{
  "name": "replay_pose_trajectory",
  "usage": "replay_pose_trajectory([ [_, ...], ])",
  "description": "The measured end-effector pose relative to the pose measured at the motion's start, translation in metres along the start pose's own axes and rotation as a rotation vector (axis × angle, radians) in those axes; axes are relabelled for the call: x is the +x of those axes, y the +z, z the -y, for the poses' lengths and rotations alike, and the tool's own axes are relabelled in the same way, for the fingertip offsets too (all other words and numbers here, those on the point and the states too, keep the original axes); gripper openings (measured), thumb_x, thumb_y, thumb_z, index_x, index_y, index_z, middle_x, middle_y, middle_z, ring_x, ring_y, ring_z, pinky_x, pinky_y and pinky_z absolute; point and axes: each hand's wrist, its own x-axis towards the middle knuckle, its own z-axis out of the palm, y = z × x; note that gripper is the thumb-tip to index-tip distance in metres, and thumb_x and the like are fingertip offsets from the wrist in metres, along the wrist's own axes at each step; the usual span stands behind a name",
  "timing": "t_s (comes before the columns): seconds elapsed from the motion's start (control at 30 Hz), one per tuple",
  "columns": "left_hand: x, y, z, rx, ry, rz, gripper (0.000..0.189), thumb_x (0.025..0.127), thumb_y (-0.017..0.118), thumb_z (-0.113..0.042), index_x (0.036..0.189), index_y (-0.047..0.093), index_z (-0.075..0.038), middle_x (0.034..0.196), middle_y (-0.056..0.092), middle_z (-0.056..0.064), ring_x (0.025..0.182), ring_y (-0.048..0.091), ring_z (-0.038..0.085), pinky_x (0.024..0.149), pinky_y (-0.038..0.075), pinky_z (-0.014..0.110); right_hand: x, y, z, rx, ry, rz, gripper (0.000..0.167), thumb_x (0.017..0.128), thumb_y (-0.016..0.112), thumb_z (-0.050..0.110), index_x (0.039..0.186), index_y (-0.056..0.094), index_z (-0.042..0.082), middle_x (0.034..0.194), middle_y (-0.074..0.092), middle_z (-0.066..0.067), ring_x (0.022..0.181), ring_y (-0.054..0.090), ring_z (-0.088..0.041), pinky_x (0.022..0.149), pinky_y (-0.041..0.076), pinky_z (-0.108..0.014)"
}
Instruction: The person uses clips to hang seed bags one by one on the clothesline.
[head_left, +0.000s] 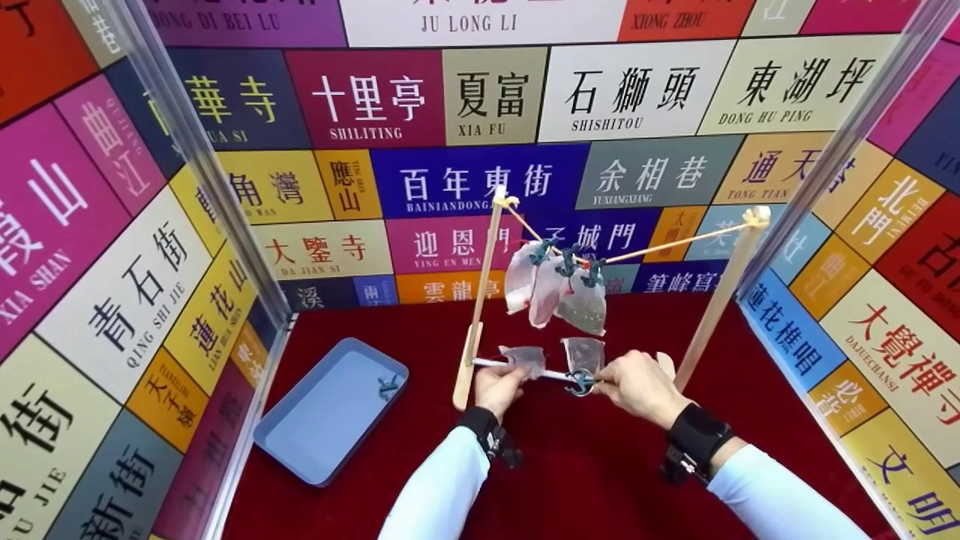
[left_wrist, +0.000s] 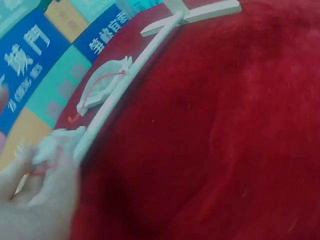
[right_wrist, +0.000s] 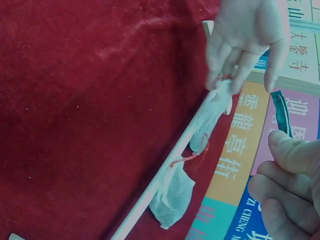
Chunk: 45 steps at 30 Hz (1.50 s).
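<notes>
My left hand [head_left: 499,391] pinches a small white mesh pouch [head_left: 525,360] with a red drawstring, right at a white rod [head_left: 555,374] that runs low between two wooden posts. A second mesh pouch [right_wrist: 172,195] lies against the rod, its red string across it. In my right hand [head_left: 637,384], a dark green clip [right_wrist: 282,115] is gripped between thumb and curled fingers, near the second pouch. Above both hands, several white pouches [head_left: 581,304] hang from a string [head_left: 675,244], fastened by green clips [head_left: 568,262].
The string is tied between a left wooden post [head_left: 486,277] and a right wooden post [head_left: 720,304], each on a wooden foot. To the left, a blue-grey tray [head_left: 315,420] has green clips [head_left: 388,386] at its right side. A dark red cloth [head_left: 570,480] covers the table; sign-printed panels stand around it.
</notes>
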Motion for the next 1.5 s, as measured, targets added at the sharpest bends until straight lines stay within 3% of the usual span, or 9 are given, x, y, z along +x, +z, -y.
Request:
replay_pose_trajectory([
  [0.1,0.007,-0.003,-0.009,0.192,0.195,-0.138,0.015,0.088,0.087,-0.01,0.095,0.084,0.003,0.082,0.081,0.007,0.069,0.074,0.014,0.068,0.061,0.025,0.002,-0.007,0.0,-0.008,0.008,-0.027,0.006,0.087,0.095,0.022,0.091,0.091,0.022,0.083,0.086,0.004,0.07,0.079,-0.018,0.05,0.045,-0.033],
  [0.2,0.008,-0.003,-0.024,0.389,0.349,-0.186,0.007,0.083,0.086,-0.004,0.083,0.079,-0.005,0.077,0.079,0.007,0.065,0.067,0.011,0.066,0.055,0.023,0.005,-0.017,-0.001,0.014,-0.03,-0.073,0.006,0.09,0.092,0.016,0.095,0.089,0.015,0.08,0.083,0.001,0.069,0.077,-0.02,0.056,0.058,-0.036],
  [0.5,-0.028,0.023,-0.088,0.856,0.682,0.147,0.017,0.094,0.074,-0.004,0.109,0.075,-0.01,0.099,0.082,0.004,0.091,0.078,0.023,0.081,0.064,0.033,0.025,-0.086,0.001,-0.092,-0.169,-0.239,0.017,0.09,0.088,0.003,0.087,0.073,0.01,0.066,0.061,0.002,0.055,0.055,-0.012,0.052,0.053,-0.034],
  [0.6,-0.044,0.039,-0.109,0.962,0.776,0.203,0.022,0.098,0.075,-0.009,0.119,0.077,-0.01,0.109,0.086,0.005,0.099,0.083,0.025,0.086,0.068,0.035,0.037,-0.122,0.006,-0.141,-0.186,-0.291,0.019,0.094,0.084,0.001,0.084,0.069,0.009,0.063,0.053,0.001,0.054,0.046,-0.01,0.048,0.047,-0.029],
  [0.77,-0.067,0.068,-0.143,1.106,0.924,0.251,0.013,0.102,0.075,-0.019,0.112,0.083,-0.017,0.104,0.088,-0.003,0.094,0.085,0.017,0.084,0.068,0.03,0.059,-0.185,0.006,-0.287,-0.193,-0.381,0.016,0.1,0.074,-0.002,0.083,0.072,0.001,0.066,0.067,-0.013,0.051,0.058,-0.026,0.045,0.053,-0.041],
  [0.97,-0.08,0.095,-0.18,1.307,1.103,0.126,0.012,0.101,0.075,-0.023,0.09,0.079,-0.025,0.086,0.082,-0.01,0.079,0.083,0.016,0.064,0.066,0.033,0.095,-0.219,0.003,-0.413,0.026,-0.103,0.025,0.097,0.056,-0.01,0.076,0.067,-0.004,0.068,0.068,-0.02,0.053,0.06,-0.038,0.05,0.057,-0.059],
  [1.13,-0.074,0.1,-0.2,1.384,1.163,0.001,0.012,0.094,0.086,-0.042,0.095,0.082,-0.031,0.094,0.082,-0.012,0.085,0.08,0.015,0.066,0.066,0.035,0.115,-0.213,-0.001,-0.414,0.054,0.132,0.016,0.09,0.063,-0.009,0.081,0.075,-0.004,0.078,0.073,-0.026,0.063,0.067,-0.043,0.057,0.06,-0.064],
  [1.3,-0.059,0.097,-0.212,1.299,1.183,-0.013,0.01,0.098,0.083,-0.037,0.095,0.084,-0.027,0.096,0.083,-0.009,0.091,0.081,0.015,0.078,0.067,0.034,0.118,-0.221,-0.007,-0.354,0.062,0.227,0.008,0.086,0.085,0.0,0.084,0.083,0.007,0.081,0.075,-0.017,0.068,0.066,-0.035,0.059,0.058,-0.058],
  [1.5,-0.047,0.097,-0.219,1.265,1.195,-0.085,0.01,0.099,0.079,-0.025,0.093,0.086,-0.028,0.09,0.082,-0.009,0.085,0.081,0.014,0.072,0.066,0.034,0.121,-0.219,-0.01,-0.285,-0.055,0.235,0.01,0.087,0.09,0.006,0.082,0.086,0.014,0.075,0.076,-0.007,0.065,0.064,-0.026,0.059,0.056,-0.049],
])
